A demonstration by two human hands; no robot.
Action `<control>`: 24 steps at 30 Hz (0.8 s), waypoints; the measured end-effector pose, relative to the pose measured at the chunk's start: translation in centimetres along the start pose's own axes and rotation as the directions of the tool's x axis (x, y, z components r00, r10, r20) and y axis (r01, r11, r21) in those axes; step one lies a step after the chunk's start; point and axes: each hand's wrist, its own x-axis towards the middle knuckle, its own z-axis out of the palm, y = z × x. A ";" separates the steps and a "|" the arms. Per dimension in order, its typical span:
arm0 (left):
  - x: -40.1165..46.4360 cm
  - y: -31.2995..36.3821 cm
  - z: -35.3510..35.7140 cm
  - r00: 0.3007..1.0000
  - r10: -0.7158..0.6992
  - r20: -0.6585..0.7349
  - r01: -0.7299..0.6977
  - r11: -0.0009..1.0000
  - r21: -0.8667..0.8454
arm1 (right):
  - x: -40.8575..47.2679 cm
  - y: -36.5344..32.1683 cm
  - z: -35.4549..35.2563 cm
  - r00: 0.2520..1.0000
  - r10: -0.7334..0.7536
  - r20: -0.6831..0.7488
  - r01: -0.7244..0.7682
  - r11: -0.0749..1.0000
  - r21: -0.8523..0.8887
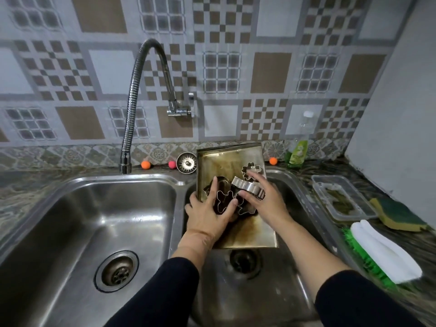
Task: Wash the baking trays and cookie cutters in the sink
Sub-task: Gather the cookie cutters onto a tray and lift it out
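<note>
A stained, brownish baking tray [226,161] leans in the right sink basin [292,185], its far edge propped against the back wall. Several metal cookie cutters lie on it. A flower-shaped cutter [250,170] sits near the tray's upper right. My left hand [210,213] grips a cluster of cutters [223,201] in the tray's middle, fingers curled round them. My right hand [262,197] holds another cutter [245,186] between thumb and fingers, just right of the left hand.
The left basin [99,220] has a drain and a flexible tap [141,90] arching over it. A sink strainer [186,162] stands at the back. Right counter holds a dish soap bottle [298,149], a plastic container [339,197], a sponge [398,214] and a green-bristled white brush [382,253].
</note>
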 end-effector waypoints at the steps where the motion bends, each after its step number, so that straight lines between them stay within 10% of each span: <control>1: 0.1 0.4 -0.5 0.999 0.027 -0.042 -0.028 1.000 -0.011 | 0.2 -0.9 -0.3 0.999 -0.034 -0.016 0.034 0.999 -0.014; 24: -0.4 7.2 -8.3 0.882 0.294 -0.368 -0.410 0.863 -0.295 | -1.9 -16.0 -5.4 0.905 -0.389 -0.174 0.323 0.892 -0.316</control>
